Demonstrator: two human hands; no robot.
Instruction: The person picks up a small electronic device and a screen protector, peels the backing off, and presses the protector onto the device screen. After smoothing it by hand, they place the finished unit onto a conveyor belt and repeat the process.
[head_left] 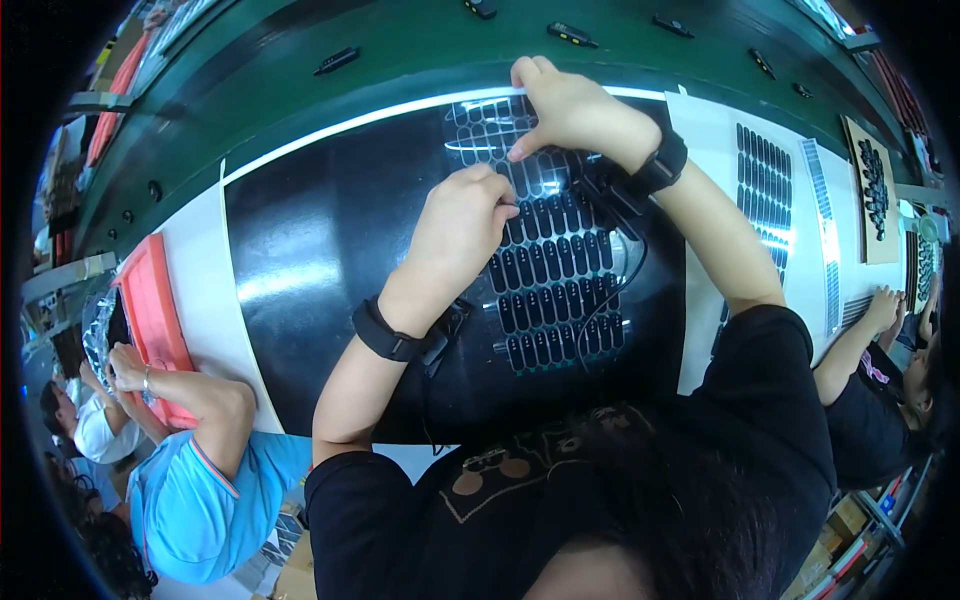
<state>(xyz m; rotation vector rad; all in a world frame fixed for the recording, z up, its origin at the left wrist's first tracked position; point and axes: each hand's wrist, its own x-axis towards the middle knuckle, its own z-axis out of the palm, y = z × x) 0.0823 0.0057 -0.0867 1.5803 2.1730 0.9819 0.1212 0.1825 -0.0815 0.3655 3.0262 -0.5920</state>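
Note:
A clear plastic sheet of black oblong stickers lies on the shiny black mat. Its lower rows are filled with dark pieces, while the upper part shows only see-through outlines. My left hand is closed, thumb and fingertips pinched together at the sheet's left side, near the top filled row. Whatever sits in that pinch is too small to make out. Over the sheet's far end rests my right hand, thumb and fingers spread apart, the thumb touching the sheet. Black bands with small devices and cables are on both wrists.
The black mat covers white worktable. Beyond it runs a green conveyor carrying small black devices. More sticker sheets and a board of black parts lie right. A red tray stands left, beside a co-worker in blue.

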